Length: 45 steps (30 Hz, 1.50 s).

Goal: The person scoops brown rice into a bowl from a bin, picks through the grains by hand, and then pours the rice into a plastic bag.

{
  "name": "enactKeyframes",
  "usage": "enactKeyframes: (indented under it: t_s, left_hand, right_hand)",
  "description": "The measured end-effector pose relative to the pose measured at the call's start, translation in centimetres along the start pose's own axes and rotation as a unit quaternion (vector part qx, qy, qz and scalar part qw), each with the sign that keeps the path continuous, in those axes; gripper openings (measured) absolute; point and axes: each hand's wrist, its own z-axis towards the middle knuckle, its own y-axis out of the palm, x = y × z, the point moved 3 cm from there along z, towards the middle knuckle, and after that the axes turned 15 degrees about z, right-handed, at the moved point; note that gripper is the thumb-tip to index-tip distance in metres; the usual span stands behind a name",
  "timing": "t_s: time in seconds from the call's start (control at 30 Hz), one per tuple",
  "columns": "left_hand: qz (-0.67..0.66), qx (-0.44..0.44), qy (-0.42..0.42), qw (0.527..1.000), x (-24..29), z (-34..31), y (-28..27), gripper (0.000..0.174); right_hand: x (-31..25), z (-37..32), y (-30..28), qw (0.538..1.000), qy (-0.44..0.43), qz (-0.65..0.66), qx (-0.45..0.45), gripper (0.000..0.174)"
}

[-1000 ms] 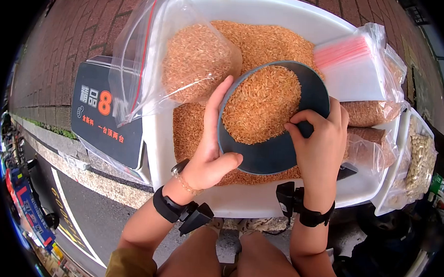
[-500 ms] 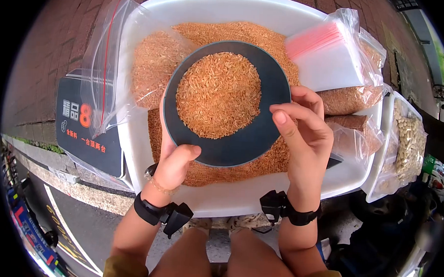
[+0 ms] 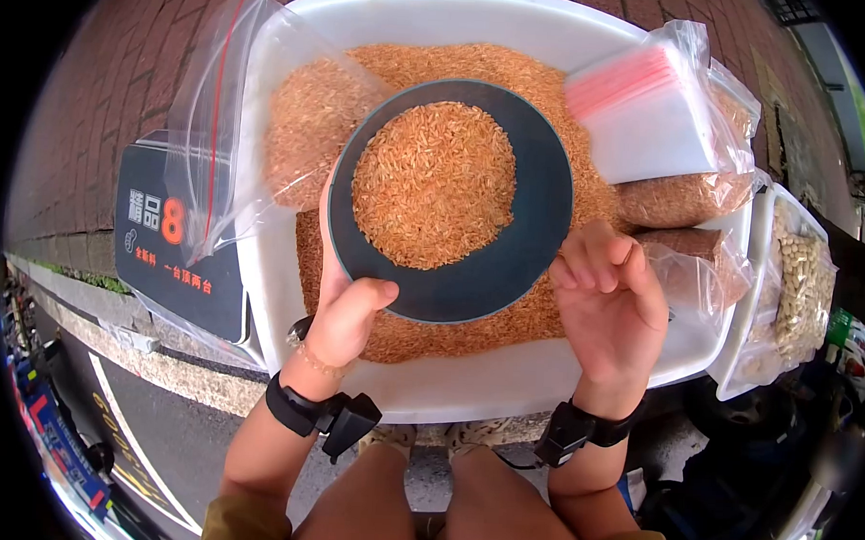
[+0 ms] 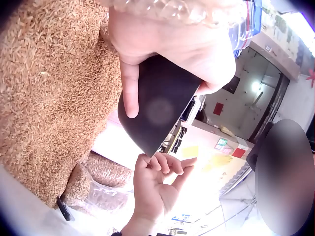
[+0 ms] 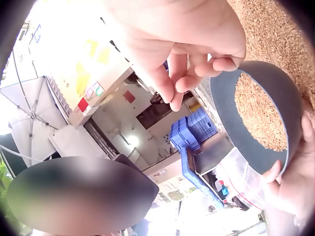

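Note:
My left hand (image 3: 342, 319) grips a dark grey bowl (image 3: 541, 217), its thumb over the near rim and its fingers under the side, as the left wrist view shows. Rice (image 3: 434, 183), reddish-brown, is piled in the left part of the bowl, with bare bottom along the right. Just right of the rim, my right hand (image 3: 612, 312) hangs with its palm turned up and fingers loosely bent, holding nothing visible. Below the bowl, more of the same rice (image 3: 391, 341) fills a white tub (image 3: 427, 395). In the left wrist view, the right hand's fingertips overlap the bowl's far edge.
A clear zip bag of rice (image 3: 308, 134) leans at the tub's left, over a dark printed box (image 3: 181, 293). On the right lie red-striped empty bags (image 3: 642, 125) and filled rice bags (image 3: 687, 199). Beyond them stands a tray (image 3: 734, 375) holding a bag of pale beans (image 3: 800, 286).
The bowl has moved left in the head view and turned more level. My right hand, at first with fingertips at the rice, has drawn back past the rim and turned its palm up.

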Motion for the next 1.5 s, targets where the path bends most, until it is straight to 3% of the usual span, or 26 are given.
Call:
enactKeyframes:
  t_s: [0.17, 0.23, 0.3, 0.37, 0.43, 0.5, 0.73, 0.8, 0.9, 1.03, 1.33, 1.4, 1.43, 1.5]
  left_hand:
    - [-0.031, -0.005, -0.013, 0.999, -0.1, -0.1, -0.1, 0.098]
    - [-0.094, 0.001, -0.042, 0.995, -0.5, -0.3, -0.3, 0.099]
    - [-0.155, 0.033, 0.027, 0.987, -1.8, -0.5, -0.8, 0.057]
    - [-0.147, 0.03, 0.033, 0.988, -2.0, -0.7, -0.9, 0.057]
    - [-0.142, 0.024, 0.037, 0.989, -1.3, -0.6, -0.8, 0.057]
    - [-0.091, -0.031, -0.028, 0.995, -0.2, -0.3, -0.3, 0.098]
    - [-0.061, -0.057, 0.0, 0.997, 0.7, -0.2, 0.0, 0.093]
    - [-0.06, -0.066, 0.003, 0.996, 0.8, -0.2, 0.1, 0.092]
    - [-0.058, -0.066, -0.012, 0.996, 0.8, -0.2, 0.0, 0.092]
    - [-0.068, -0.067, -0.007, 0.995, 0.5, -0.2, -0.1, 0.092]
    - [-0.048, -0.067, -0.008, 0.997, 0.7, -0.1, -0.1, 0.092]
    - [-0.057, -0.077, 0.008, 0.995, 0.7, -0.1, -0.1, 0.09]
    - [-0.056, -0.076, 0.009, 0.995, 0.7, -0.1, -0.1, 0.09]
    - [-0.012, -0.067, 0.02, 0.997, 0.8, 0.0, 0.1, 0.088]
  right_hand:
    - [0.2, 0.1, -0.3, 0.999, 0.004, 0.037, -0.01, 0.014]
    - [-0.1, 0.4, -1.1, 0.994, -0.104, -0.013, 0.032, 0.018]
    - [0.4, 0.6, -2.0, 0.987, -0.143, -0.054, 0.059, 0.016]
    - [0.5, 0.7, -3.1, 0.964, -0.195, -0.122, 0.135, 0.014]
    - [0.6, 1.0, -3.6, 0.973, -0.169, -0.089, 0.128, 0.014]
    - [0.8, 1.2, -3.5, 0.973, -0.147, -0.08, 0.16, 0.014]
    - [1.2, 1.4, -3.9, 0.972, -0.072, -0.096, 0.203, 0.015]
    - [1.5, 1.4, -3.7, 0.984, -0.037, -0.036, 0.172, 0.021]
    - [1.5, 1.3, -3.8, 0.981, -0.013, 0.008, 0.195, 0.027]
    - [1.4, 1.3, -4.7, 0.989, -0.012, -0.022, 0.145, 0.031]
    - [1.7, 1.5, -3.9, 0.984, 0.008, -0.015, 0.178, 0.032]
    - [1.5, 1.3, -3.7, 0.977, -0.04, -0.037, 0.205, 0.035]
    - [1.3, 1.2, -4.3, 0.977, -0.039, -0.037, 0.204, 0.035]
    - [1.4, 1.3, -3.9, 0.999, 0.026, 0.037, -0.021, 0.035]
